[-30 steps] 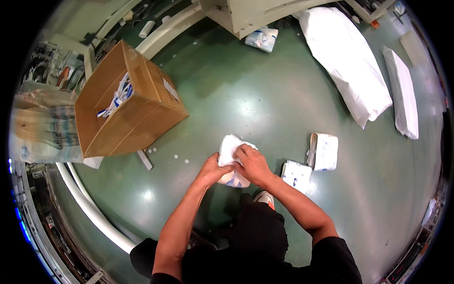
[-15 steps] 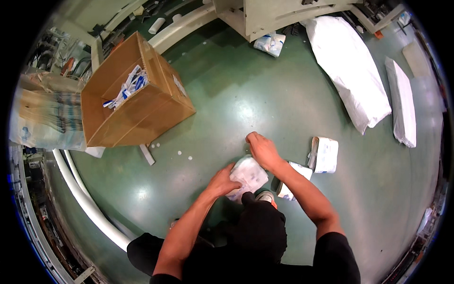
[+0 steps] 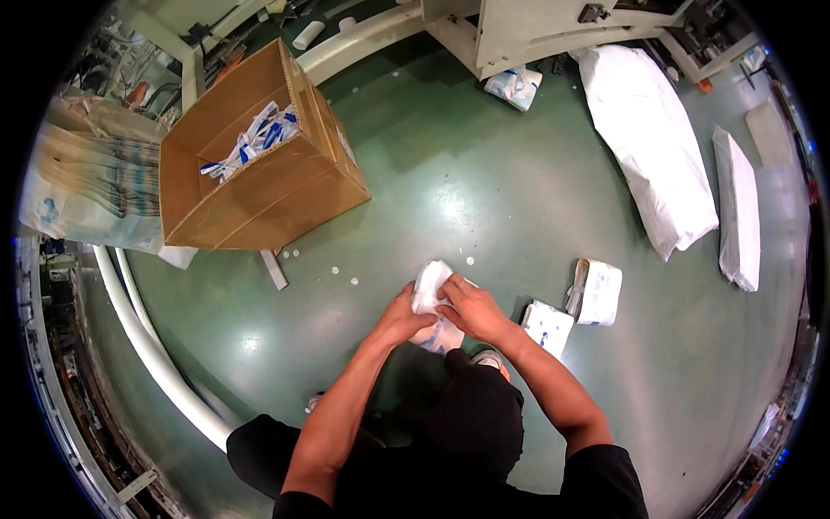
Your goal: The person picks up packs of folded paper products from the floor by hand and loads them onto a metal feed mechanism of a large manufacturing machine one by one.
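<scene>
Close in front of my knees, a folded white plastic bundle (image 3: 442, 335) with faint print is between my two hands. My left hand (image 3: 401, 319) grips its left side, thumb across the top. My right hand (image 3: 473, 309) is on its right side, with the fingertips bent over its upper part. Part of the bundle is hidden under the fingers. To the right of my right forearm lies a flat white packet (image 3: 548, 324) with blue marks. A thicker folded white bundle (image 3: 596, 292) stands beside that packet.
At the left, an open cardboard box (image 3: 268, 195) holds white and blue scraps. Stacked plastic sheets (image 3: 95, 186) sit left of it. A long white wrapped package (image 3: 654, 151) and a narrower one (image 3: 737, 212) lie at the right. Another small packet (image 3: 515, 87) lies by the machine frame (image 3: 519, 39).
My right hand has come down from above the bundle onto its right side. The bundle has turned and its upper part is now bunched between both hands. The view has shifted slightly.
</scene>
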A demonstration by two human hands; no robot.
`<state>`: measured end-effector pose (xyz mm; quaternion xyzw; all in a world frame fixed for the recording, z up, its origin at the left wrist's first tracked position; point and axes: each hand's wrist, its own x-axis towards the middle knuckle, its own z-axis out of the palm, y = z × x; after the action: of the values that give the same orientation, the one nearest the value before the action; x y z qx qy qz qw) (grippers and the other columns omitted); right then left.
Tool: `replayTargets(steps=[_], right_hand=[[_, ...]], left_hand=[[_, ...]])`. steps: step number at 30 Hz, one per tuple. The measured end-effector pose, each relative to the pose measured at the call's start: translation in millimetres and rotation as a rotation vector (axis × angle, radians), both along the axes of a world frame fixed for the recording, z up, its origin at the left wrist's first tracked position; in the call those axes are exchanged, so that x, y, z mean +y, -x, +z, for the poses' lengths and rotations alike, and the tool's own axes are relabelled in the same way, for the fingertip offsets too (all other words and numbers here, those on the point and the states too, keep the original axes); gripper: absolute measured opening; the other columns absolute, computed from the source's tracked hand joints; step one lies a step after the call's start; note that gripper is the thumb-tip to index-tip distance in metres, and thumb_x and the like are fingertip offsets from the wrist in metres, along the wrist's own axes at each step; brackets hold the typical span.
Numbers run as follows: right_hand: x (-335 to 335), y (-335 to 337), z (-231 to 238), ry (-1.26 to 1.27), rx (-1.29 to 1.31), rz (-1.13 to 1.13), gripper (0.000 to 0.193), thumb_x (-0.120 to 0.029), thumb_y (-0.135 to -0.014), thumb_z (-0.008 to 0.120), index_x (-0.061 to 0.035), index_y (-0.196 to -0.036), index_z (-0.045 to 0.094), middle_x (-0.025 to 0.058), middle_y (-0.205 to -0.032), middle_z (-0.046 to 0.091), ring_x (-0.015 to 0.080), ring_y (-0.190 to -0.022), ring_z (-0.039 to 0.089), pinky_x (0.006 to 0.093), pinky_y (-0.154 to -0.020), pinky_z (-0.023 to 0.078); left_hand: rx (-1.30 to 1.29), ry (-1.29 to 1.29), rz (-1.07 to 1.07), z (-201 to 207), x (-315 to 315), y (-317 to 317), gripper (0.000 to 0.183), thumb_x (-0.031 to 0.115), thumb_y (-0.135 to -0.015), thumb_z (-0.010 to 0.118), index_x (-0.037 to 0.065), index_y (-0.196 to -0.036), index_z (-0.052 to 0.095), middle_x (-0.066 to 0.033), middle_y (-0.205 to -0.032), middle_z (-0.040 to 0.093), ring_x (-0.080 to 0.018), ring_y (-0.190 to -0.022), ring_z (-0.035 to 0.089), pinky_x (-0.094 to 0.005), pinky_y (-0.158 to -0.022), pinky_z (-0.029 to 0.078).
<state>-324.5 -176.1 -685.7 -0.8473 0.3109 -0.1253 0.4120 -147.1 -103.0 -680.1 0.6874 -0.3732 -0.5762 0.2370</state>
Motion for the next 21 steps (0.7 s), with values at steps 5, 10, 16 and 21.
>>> replayTargets(steps=[5,10,16,21], right_hand=[[-6.3,-10.1,-1.6,0.212,0.111,0.002,0.019,-0.012,-0.077,0.062,-0.003,-0.093,0.054,0.0114,-0.111,0.055,0.0318,-0.096,0.058,0.0407,-0.076,0.052],[-9.3,-19.8,-12.7,0.325,0.108,0.006,0.026,-0.009,-0.077,0.057,-0.0004,-0.101,0.051,0.017,-0.111,0.052,0.0352,-0.102,0.056,0.0427,-0.078,0.052],[-15.8,-21.5,-21.9,0.202,0.298,0.007,0.027,-0.005,-0.078,0.054,-0.0029,-0.105,0.047,0.0224,-0.11,0.052,0.038,-0.092,0.061,0.0451,-0.074,0.053],[-34.3,-10.9,-40.4,0.063,0.2,-0.259,0.014,0.0,-0.076,0.053,-0.0032,-0.09,0.051,0.0194,-0.09,0.057,0.0419,-0.078,0.059,0.0495,-0.068,0.048]], left_hand=[[-0.091,-0.021,-0.057,-5.1,-0.7,-1.4,0.081,0.015,-0.068,0.074,-0.007,-0.136,0.036,-0.0227,-0.12,0.057,-0.03,-0.112,0.057,-0.0348,-0.096,0.045],[-0.096,-0.041,-0.088,-5.2,0.7,5.0,0.089,0.02,-0.067,0.073,-0.008,-0.14,0.03,-0.0264,-0.126,0.053,-0.0315,-0.117,0.054,-0.0349,-0.098,0.043],[-0.317,-0.106,-0.205,2.7,-0.2,6.8,0.096,0.027,-0.064,0.067,-0.004,-0.144,0.024,-0.0273,-0.119,0.058,-0.0371,-0.11,0.058,-0.0408,-0.093,0.046],[-0.366,0.095,-0.353,4.6,-2.7,8.0,0.08,0.023,-0.065,0.064,0.0,-0.137,0.039,-0.0238,-0.115,0.061,-0.0379,-0.106,0.059,-0.043,-0.091,0.047]])
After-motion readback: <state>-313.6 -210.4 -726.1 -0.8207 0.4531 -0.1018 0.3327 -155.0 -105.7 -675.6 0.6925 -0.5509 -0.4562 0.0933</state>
